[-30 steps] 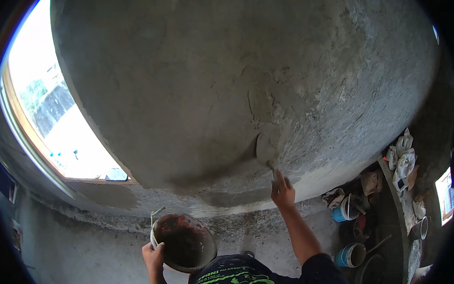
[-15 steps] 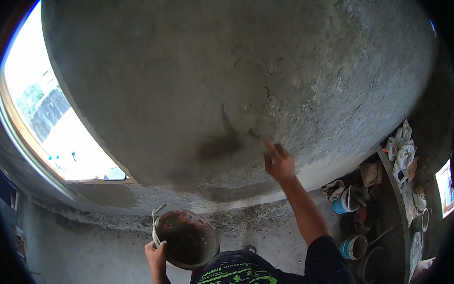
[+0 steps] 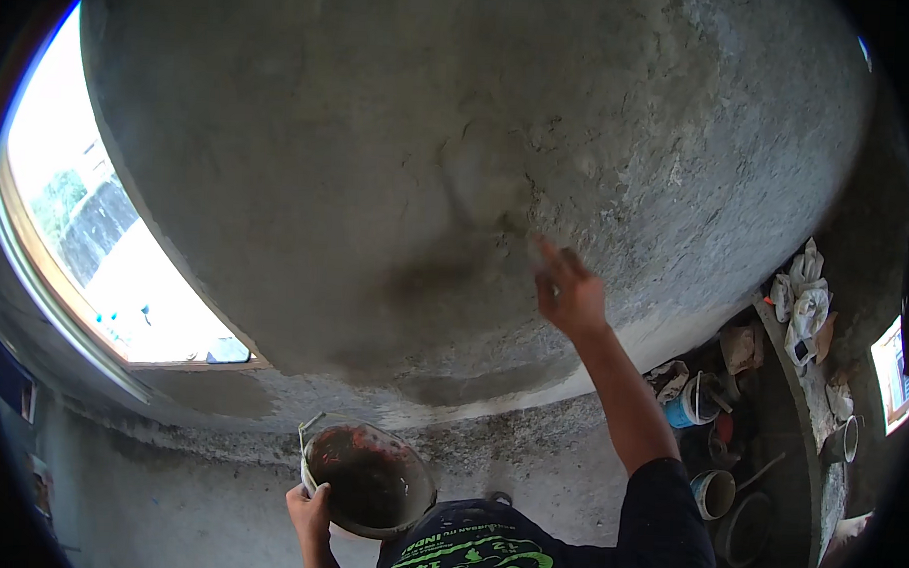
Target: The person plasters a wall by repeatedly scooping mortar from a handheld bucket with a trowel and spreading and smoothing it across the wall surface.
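Note:
Raised in front of me, my right hand (image 3: pixel 574 296) is closed near the curved grey plaster wall (image 3: pixel 308 179). From its fingers a motion-blurred tool (image 3: pixel 512 224), trowel-like in outline, reaches up and left against the wall; its edges are smeared. A dark soft shadow lies on the wall left of the hand. Low down, my left hand (image 3: pixel 309 514) grips the rim of a round bucket (image 3: pixel 422 488) with its fingers partly hidden. The bucket tilts toward me, its inside dark with reddish smears and its handle up at the left edge.
A bright window opening (image 3: pixel 126 232) with a wooden frame is at the left. On the right stand a blue-and-white bucket (image 3: pixel 682 407), another bucket (image 3: pixel 713 495) and a round dark tub (image 3: pixel 744 529). White bags (image 3: pixel 804 306) lie on a ledge there. Rough concrete floor (image 3: pixel 197 495) runs below the wall.
My right hand has moved slightly up and right along the wall, and the shadow shifted with it. My left hand and the bucket have moved only a little left.

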`<state>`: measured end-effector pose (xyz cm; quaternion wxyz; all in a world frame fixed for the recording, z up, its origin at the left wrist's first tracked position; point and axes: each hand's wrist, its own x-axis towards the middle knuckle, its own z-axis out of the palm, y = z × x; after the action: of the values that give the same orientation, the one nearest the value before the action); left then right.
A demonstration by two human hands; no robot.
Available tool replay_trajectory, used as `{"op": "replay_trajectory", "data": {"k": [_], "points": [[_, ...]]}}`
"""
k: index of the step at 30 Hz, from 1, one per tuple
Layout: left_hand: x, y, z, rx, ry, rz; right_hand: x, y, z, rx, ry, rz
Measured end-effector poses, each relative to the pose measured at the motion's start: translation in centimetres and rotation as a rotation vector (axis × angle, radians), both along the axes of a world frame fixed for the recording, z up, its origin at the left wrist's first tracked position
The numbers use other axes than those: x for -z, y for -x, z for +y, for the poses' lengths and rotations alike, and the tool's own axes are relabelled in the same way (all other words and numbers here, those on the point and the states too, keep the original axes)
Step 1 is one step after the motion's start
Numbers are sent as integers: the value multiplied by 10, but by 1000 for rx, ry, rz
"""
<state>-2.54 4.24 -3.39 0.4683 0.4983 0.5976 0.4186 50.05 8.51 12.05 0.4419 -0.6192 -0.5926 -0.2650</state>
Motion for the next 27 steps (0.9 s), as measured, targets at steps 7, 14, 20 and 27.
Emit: {"op": "replay_trajectory", "data": {"k": [7, 14, 20, 27], "points": [[0, 5, 3, 1, -16, -37, 44, 3, -31, -4, 204, -297], [4, 4, 5, 30, -13, -55, 27, -38, -6, 82, 13, -51], [7, 7, 0, -35, -11, -42, 151, -30, -55, 92, 98, 61], [-1, 6, 0, -29, 3, 68, 125, -9, -72, 86, 58, 22]]}}
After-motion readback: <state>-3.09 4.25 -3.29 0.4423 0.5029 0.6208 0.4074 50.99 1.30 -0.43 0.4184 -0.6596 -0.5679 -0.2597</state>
